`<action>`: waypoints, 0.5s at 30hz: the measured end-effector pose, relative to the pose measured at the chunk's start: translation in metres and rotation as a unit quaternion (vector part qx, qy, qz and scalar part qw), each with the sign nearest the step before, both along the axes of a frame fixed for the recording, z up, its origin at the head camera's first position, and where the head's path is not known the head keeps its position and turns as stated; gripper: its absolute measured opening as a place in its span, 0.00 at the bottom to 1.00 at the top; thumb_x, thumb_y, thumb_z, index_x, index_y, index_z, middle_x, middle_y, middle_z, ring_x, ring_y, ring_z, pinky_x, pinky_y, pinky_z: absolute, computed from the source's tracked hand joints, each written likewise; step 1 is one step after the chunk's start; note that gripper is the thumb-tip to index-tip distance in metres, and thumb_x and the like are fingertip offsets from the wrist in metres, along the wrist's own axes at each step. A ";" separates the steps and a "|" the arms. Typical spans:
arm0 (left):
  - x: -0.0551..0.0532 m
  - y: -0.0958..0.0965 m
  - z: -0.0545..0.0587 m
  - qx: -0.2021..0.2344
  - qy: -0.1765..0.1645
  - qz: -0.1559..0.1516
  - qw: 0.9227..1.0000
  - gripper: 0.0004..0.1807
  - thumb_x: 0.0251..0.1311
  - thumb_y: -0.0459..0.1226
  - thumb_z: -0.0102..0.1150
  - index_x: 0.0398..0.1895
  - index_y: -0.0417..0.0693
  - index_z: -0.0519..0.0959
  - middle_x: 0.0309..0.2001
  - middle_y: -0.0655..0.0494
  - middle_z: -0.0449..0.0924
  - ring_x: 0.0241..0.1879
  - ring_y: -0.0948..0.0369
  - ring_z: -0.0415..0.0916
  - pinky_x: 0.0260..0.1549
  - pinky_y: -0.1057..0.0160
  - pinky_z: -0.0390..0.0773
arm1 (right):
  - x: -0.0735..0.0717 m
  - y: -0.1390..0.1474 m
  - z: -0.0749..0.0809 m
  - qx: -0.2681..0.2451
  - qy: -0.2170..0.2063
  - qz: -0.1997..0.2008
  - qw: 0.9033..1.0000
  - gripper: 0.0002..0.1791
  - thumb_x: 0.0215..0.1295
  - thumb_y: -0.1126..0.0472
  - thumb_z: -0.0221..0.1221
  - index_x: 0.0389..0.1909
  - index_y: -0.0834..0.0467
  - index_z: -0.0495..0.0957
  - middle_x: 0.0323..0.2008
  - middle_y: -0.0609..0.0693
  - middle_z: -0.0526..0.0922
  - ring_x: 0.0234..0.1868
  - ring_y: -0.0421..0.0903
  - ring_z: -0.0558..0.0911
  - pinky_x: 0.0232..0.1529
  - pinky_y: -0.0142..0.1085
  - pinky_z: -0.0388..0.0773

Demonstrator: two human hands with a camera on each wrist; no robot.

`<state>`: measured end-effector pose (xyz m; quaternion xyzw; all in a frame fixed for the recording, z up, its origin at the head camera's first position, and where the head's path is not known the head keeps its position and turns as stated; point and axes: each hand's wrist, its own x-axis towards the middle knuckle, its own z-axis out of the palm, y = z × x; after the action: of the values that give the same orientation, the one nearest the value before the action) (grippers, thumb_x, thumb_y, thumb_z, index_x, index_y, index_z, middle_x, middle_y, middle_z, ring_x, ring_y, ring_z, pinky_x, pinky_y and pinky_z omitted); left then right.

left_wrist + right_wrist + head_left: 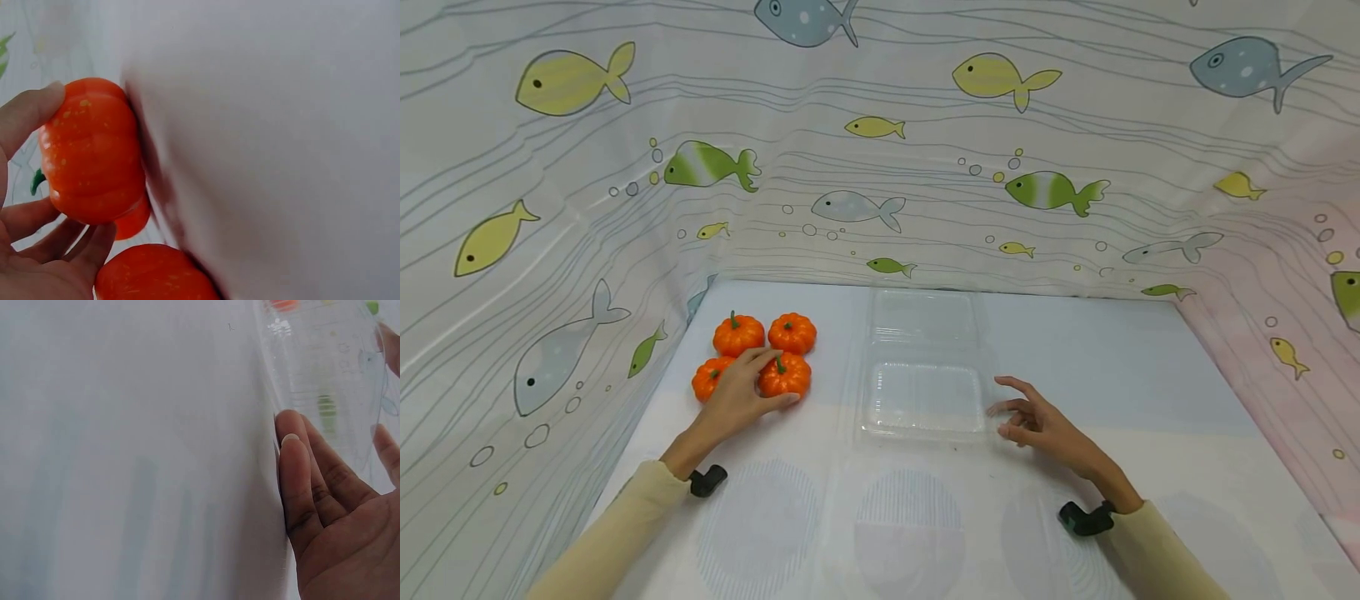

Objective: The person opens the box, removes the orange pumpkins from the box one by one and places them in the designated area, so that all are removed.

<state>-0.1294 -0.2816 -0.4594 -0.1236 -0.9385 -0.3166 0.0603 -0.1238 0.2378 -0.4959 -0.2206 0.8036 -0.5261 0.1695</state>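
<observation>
A small orange pumpkin (788,379) with a green stem rests on the table at the left. My left hand (736,400) grips it, thumb on one side and fingers on the other, as the left wrist view also shows around the pumpkin (94,156). To the right lies a clear plastic clamshell box (925,398), its lid (922,317) folded back toward the wall. Beside the box's right edge is my right hand (1048,435), fingers loosely bent and holding nothing. In the right wrist view its fingertips are close to the box's wall (319,369); contact is unclear.
More orange pumpkins stand close around the held one: one behind-left (739,336), one behind (792,333), and one at the left (709,379) partly hidden by the hand. A fish-patterned curtain (925,242) encloses the white table (1112,367) at the back and sides.
</observation>
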 end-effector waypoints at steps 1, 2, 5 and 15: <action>0.000 0.000 0.000 -0.005 0.000 0.002 1.000 0.42 0.53 0.46 0.80 0.66 0.33 0.74 0.64 0.35 0.71 0.63 0.38 0.70 0.63 0.35 0.70 | 0.000 0.000 0.000 -0.001 -0.001 0.000 1.000 0.41 0.74 0.61 0.62 0.81 0.46 0.52 0.60 0.62 0.79 0.37 0.54 0.82 0.35 0.37 0.81; 0.000 -0.001 0.000 -0.009 0.000 0.003 1.000 0.42 0.53 0.46 0.80 0.67 0.32 0.73 0.64 0.35 0.70 0.64 0.38 0.70 0.63 0.35 0.70 | 0.001 0.000 0.000 0.000 -0.001 -0.001 1.000 0.41 0.74 0.61 0.62 0.81 0.46 0.52 0.60 0.62 0.79 0.37 0.54 0.82 0.35 0.37 0.81; 0.001 -0.001 0.000 -0.019 -0.005 0.005 1.000 0.43 0.55 0.46 0.79 0.68 0.30 0.72 0.65 0.34 0.70 0.64 0.37 0.69 0.63 0.34 0.69 | 0.001 0.000 0.001 0.001 -0.002 -0.001 1.000 0.41 0.74 0.61 0.62 0.81 0.46 0.52 0.60 0.62 0.79 0.37 0.54 0.82 0.35 0.37 0.81; -0.001 -0.002 0.001 -0.030 -0.004 -0.002 1.000 0.49 0.57 0.45 0.77 0.74 0.30 0.63 0.67 0.31 0.67 0.66 0.35 0.66 0.65 0.33 0.66 | 0.003 0.000 0.001 0.004 -0.018 -0.010 1.000 0.42 0.74 0.59 0.63 0.81 0.47 0.51 0.61 0.59 0.79 0.41 0.53 0.83 0.39 0.38 0.82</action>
<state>-0.1304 -0.2838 -0.4584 -0.1255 -0.9477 -0.2888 0.0519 -0.1212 0.2382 -0.4949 -0.2022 0.8048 -0.5284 0.1796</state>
